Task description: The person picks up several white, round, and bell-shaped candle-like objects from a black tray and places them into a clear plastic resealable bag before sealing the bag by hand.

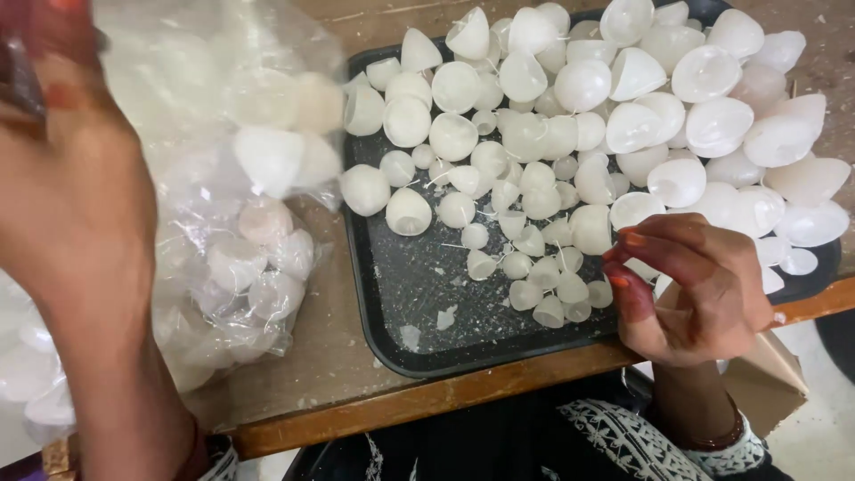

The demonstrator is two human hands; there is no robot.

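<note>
- I see the white shells (570, 134) heaped on the black tray (419, 294) on the bench (356, 401), domes mostly up, tips pointing various ways.
- Right hand (690, 289): grip pinched shut over the tray edge; contents hidden, cannot tell.
- Left hand (71, 196): blurred, raised beside the clear bag (240, 178) of shells; grip state unclear.

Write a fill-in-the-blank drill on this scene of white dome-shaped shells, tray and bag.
1. The white dome-shaped plastic shells lie heaped on a black rectangular ____.
2. The clear plastic bag of shells sits on the tray's ____ side.
3. The right hand hovers at the tray's ____ edge.
4. The tray rests on a ____ table.

Missing: tray; left; near; wooden
</note>
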